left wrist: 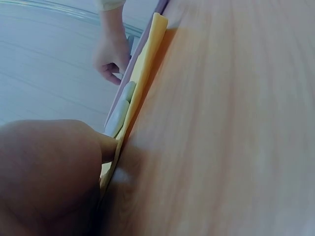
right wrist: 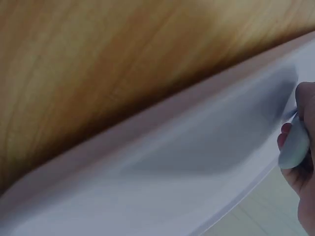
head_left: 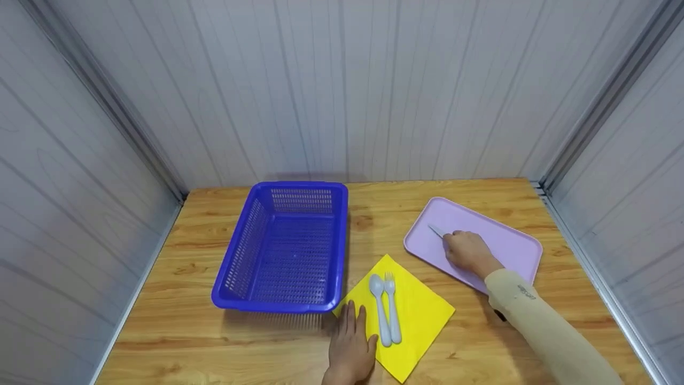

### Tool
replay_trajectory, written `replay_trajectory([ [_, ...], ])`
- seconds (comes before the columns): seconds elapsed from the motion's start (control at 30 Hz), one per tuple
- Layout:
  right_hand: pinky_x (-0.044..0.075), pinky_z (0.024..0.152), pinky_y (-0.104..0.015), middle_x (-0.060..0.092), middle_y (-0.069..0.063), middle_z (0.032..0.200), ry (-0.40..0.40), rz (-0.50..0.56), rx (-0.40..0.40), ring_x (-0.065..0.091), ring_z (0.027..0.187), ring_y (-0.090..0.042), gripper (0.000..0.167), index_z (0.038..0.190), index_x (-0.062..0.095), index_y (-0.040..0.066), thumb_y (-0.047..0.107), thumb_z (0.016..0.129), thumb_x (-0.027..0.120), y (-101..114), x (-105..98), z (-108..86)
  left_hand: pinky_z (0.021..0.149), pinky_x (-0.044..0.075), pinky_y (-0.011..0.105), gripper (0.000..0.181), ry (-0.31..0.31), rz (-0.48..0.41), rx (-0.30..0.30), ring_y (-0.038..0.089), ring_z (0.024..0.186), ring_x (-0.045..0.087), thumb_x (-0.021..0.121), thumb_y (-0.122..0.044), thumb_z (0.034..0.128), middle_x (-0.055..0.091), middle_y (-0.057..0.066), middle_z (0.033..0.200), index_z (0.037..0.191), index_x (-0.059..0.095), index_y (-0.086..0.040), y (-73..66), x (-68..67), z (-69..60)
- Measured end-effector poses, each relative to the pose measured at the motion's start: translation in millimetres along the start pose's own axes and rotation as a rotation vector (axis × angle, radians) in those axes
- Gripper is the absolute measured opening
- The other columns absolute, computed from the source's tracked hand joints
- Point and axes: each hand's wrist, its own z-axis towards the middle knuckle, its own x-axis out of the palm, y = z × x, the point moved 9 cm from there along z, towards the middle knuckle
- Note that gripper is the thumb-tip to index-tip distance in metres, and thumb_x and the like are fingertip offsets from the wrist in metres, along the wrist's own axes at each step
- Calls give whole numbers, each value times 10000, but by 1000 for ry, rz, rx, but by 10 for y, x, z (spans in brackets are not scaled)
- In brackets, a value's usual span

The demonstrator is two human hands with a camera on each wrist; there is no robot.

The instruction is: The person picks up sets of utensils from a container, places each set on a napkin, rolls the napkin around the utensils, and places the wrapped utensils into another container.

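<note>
Currently right hand point(head_left: 468, 251) grips knife point(head_left: 436, 230) over tray point(head_left: 507, 240), head-view four o'clock; left hand point(head_left: 350, 345) spread on napkin point(head_left: 421, 306), six o'clock.

Wood-grain tabletop point(head_left: 181, 299), blue basket point(head_left: 339, 251), yellow napkin point(head_left: 419, 307), lilac tray point(head_left: 507, 238)

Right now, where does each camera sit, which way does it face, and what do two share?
Head: on the head, facing forward and down over basket, napkin and tray; left hand and right hand show.
Left wrist: on that wrist, facing low across the table; both hands show.
Right wrist: on that wrist, facing the tray; right hand shows.
Head and left wrist share both hands and napkin.
</note>
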Motion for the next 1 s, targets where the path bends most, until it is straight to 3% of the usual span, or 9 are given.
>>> replay_trajectory([
  [0.23, 368, 493, -359, 441, -5, 558, -48, 159, 176, 415, 552, -186, 143, 654, 577, 70, 26, 787, 606, 60, -130, -165, 1139, 174, 512, 643, 29, -5, -13, 347, 1449, 125, 496, -358, 990, 123, 212, 1583, 1509, 295, -37, -3, 10, 6],
  [0.33, 377, 514, -345, 512, -13, 598, -83, 232, 255, 435, 575, -190, 69, 728, 665, 40, 39, 778, 617, 152, -195, -255, 1139, 170, 516, 644, 21, -3, -9, 357, 1448, 124, 501, -356, 989, 130, 221, 1579, 1506, 299, -30, -5, 6, 5],
  [0.47, 412, 530, -330, 593, -42, 688, -105, 330, 358, 492, 600, -198, 123, 882, 725, 15, 60, 805, 641, 338, -219, -396, 1139, 169, 514, 649, 12, 6, -15, 353, 1449, 119, 505, -364, 988, 134, 220, 1579, 1507, 301, -33, -2, 18, 14],
  [0.53, 403, 507, -308, 581, -32, 678, -103, 363, 396, 494, 581, -185, 92, 861, 717, 35, 69, 818, 643, 474, -198, -465, 1137, 174, 519, 649, 7, 9, -17, 352, 1448, 126, 511, -364, 985, 140, 219, 1578, 1506, 307, -35, -1, 17, 13],
  [0.63, 394, 475, -287, 568, -25, 657, -113, 390, 420, 484, 552, -162, 58, 817, 700, 56, 72, 825, 644, 720, -164, -560, 1134, 180, 524, 647, 6, 6, -21, 353, 1447, 135, 515, -362, 983, 146, 219, 1577, 1504, 313, -38, 0, 7, 4],
  [0.83, 377, 466, -258, 603, -35, 687, -147, 438, 442, 455, 546, -132, 127, 912, 736, 19, 48, 822, 652, 1150, -109, -698, 1130, 203, 513, 633, -19, 8, 10, 370, 1439, 153, 502, -354, 990, 161, 233, 1568, 1499, 316, -26, -22, -36, 13],
  [1.0, 335, 470, -261, 439, 31, 581, -135, 458, 428, 387, 527, -117, 92, 865, 721, 2, 52, 828, 654, 1399, -20, -739, 1121, 227, 518, 618, -60, 0, 29, 383, 1429, 185, 516, -329, 986, 196, 244, 1556, 1486, 335, -14, -29, -49, -22],
])
